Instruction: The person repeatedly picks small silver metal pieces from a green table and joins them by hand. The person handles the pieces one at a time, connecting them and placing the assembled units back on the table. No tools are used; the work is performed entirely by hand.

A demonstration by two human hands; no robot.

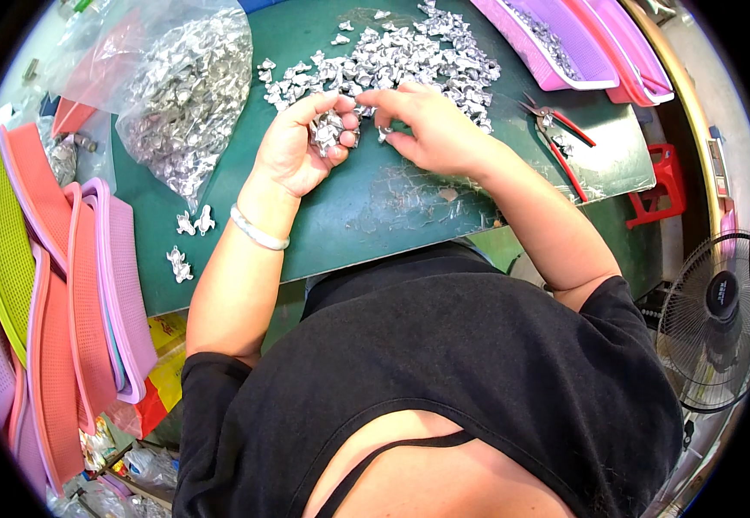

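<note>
My left hand [296, 147] is cupped palm up, its fingers curled round a small heap of silver metal castings [327, 129]. Close beside it, my right hand [431, 129] has its fingers bent, with one small silver metal casting [384, 135] at the fingertips; the exact grip is partly hidden. Just beyond both hands, a loose pile of the same castings [392, 56] spreads over the green table [323, 233]. Three separate castings [179, 264] lie to the left of my left forearm.
A clear plastic bag [189, 95] full of castings stands at the left. Red-handled pliers [558, 155] lie to the right. Purple and pink baskets [548, 52] sit at the far right, with stacked plastic baskets [56, 285] at the left edge. A fan [712, 319] and red stool [664, 186] are at right.
</note>
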